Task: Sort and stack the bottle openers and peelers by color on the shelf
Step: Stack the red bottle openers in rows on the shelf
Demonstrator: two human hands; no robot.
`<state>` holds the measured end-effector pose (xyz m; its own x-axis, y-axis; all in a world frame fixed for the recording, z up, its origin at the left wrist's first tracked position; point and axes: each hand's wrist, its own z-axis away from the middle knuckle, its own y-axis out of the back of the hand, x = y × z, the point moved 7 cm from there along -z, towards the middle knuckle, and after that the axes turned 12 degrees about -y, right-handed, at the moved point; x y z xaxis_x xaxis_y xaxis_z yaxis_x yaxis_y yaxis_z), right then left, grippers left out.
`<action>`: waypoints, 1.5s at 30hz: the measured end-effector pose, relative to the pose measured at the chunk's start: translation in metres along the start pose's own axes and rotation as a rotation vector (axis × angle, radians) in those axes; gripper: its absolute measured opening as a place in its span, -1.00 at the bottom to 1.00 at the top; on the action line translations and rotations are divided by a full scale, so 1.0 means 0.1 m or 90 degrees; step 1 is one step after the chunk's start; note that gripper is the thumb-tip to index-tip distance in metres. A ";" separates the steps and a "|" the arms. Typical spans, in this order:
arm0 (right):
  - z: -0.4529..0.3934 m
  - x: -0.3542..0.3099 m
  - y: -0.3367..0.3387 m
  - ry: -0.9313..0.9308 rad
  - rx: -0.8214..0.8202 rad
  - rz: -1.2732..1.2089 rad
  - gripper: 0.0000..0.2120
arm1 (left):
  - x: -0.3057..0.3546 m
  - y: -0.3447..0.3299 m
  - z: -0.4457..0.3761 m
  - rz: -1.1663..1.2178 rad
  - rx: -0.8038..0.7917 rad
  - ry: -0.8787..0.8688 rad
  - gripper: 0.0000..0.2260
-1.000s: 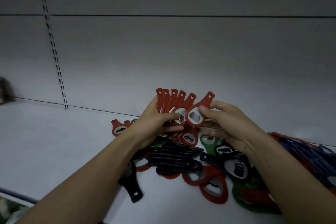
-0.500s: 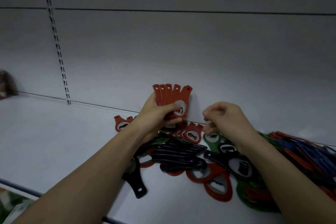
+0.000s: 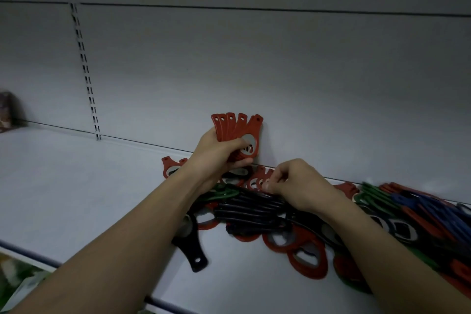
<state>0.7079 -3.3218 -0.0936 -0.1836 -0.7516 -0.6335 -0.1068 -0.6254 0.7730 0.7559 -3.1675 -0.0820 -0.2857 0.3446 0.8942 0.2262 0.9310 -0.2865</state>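
Note:
My left hand (image 3: pixel 219 155) grips a fanned stack of several red bottle openers (image 3: pixel 238 130), handles up, close to the shelf's back wall. Just below and to the right, my right hand (image 3: pixel 298 183) has its fingertips curled onto a small group of red openers (image 3: pixel 258 178) lying at the back of the pile. A row of black openers (image 3: pixel 249 209) lies under both hands. More red openers (image 3: pixel 305 257) lie at the front, and green and blue ones (image 3: pixel 413 204) spread to the right.
A single black opener (image 3: pixel 192 250) lies near the shelf's front edge. Two red openers (image 3: pixel 170 167) sit behind my left wrist. The white shelf (image 3: pixel 76 186) stretches to the left, with a slotted upright (image 3: pixel 81 53) on the back wall and a dark object (image 3: pixel 9 109) at far left.
My right hand let go of the red opener it was adding to the fan and dropped down to the red openers on the shelf. The fan in my left hand closed up tighter.

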 end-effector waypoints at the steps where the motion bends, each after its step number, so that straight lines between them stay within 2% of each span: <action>1: 0.00 0.01 0.02 -0.004 0.006 -0.030 -0.81 | 0.00 0.00 0.01 -0.005 -0.002 0.006 -0.78; 6: 0.09 0.01 0.28 0.005 0.055 -0.211 -0.80 | -0.02 -0.01 0.04 -0.015 -0.005 0.050 -0.81; 9: 0.14 -0.08 0.38 0.089 0.098 -0.261 -0.87 | -0.06 -0.05 0.07 -0.011 -0.020 0.083 -0.79; 12: 0.19 -0.23 0.36 0.196 0.148 -0.187 -0.91 | -0.09 -0.13 0.09 0.029 -0.070 0.107 -0.80; 14: 0.22 -0.31 0.28 0.230 0.128 -0.132 -0.92 | -0.09 -0.21 0.12 0.081 -0.114 0.123 -0.88; 17: 0.22 -0.31 0.21 0.233 0.114 -0.092 -0.95 | -0.09 -0.29 0.17 0.127 -0.156 0.141 -0.76; 20: 0.22 -0.32 0.21 0.244 0.119 -0.114 -0.97 | -0.08 -0.28 0.17 0.116 -0.139 0.133 -0.69; 23: 0.19 -0.27 0.27 0.218 0.112 -0.232 -0.93 | -0.05 -0.18 0.14 0.134 -0.063 0.128 -0.70; 25: 0.16 -0.20 0.33 0.175 0.146 -0.277 -0.91 | -0.02 -0.11 0.13 0.158 -0.006 0.131 -0.76; 27: 0.10 -0.12 0.32 0.131 0.157 -0.220 -0.87 | 0.01 -0.07 0.12 0.160 0.022 0.125 -0.81; 30: 0.04 -0.05 0.16 0.087 0.106 -0.065 -0.89 | 0.04 -0.07 0.13 0.155 0.026 0.113 -0.82; 32: 0.03 -0.03 0.08 0.066 0.072 -0.017 -0.92 | 0.07 -0.10 0.14 0.169 0.014 0.102 -0.83; 34: 0.03 -0.02 0.04 0.051 0.054 0.016 -0.87 | 0.09 -0.11 0.13 0.132 0.000 0.071 -0.81; 39: 0.01 -0.02 -0.04 0.027 0.015 0.035 -0.82 | 0.08 -0.09 0.08 0.026 -0.009 0.011 -0.67; 45: 0.01 -0.04 -0.05 0.034 -0.005 -0.006 -0.85 | 0.07 -0.07 0.09 0.172 0.012 0.056 -0.66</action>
<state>0.7081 -3.3155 -0.0952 -0.1310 -0.7558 -0.6416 -0.1004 -0.6337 0.7670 0.7438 -3.1704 -0.0770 -0.1356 0.5701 0.8103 0.2650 0.8089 -0.5248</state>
